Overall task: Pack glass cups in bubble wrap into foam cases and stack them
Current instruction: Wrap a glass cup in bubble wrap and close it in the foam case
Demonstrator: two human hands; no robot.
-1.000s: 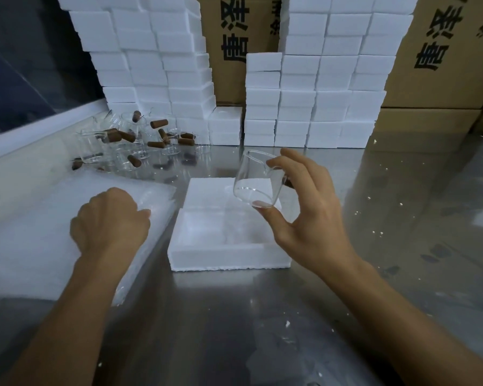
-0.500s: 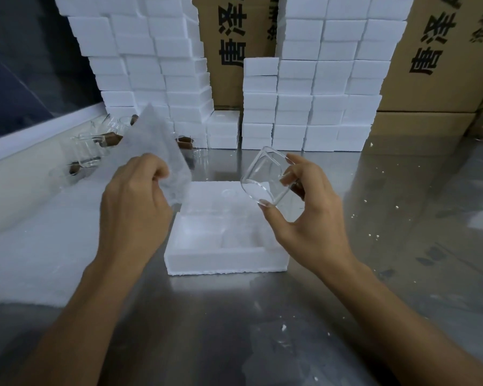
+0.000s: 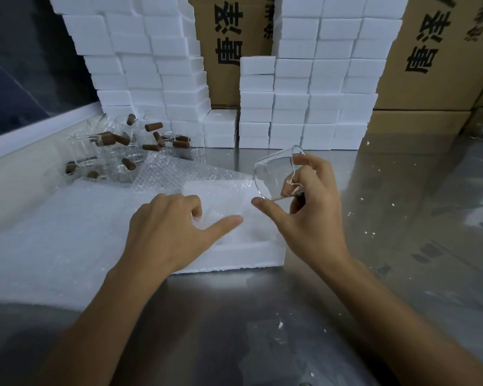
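Brown cardboard boxes printed with black characters stand at the back of the steel table, with white crumbs scattered on the table.

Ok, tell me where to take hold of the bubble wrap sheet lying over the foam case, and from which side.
Pinch the bubble wrap sheet at its free far edge, coming from the left. It lies flat and limp over the foam case, with the left hand resting on its near part, and the right hand holds the glass cup on the right, so that far-left edge looks the most open.
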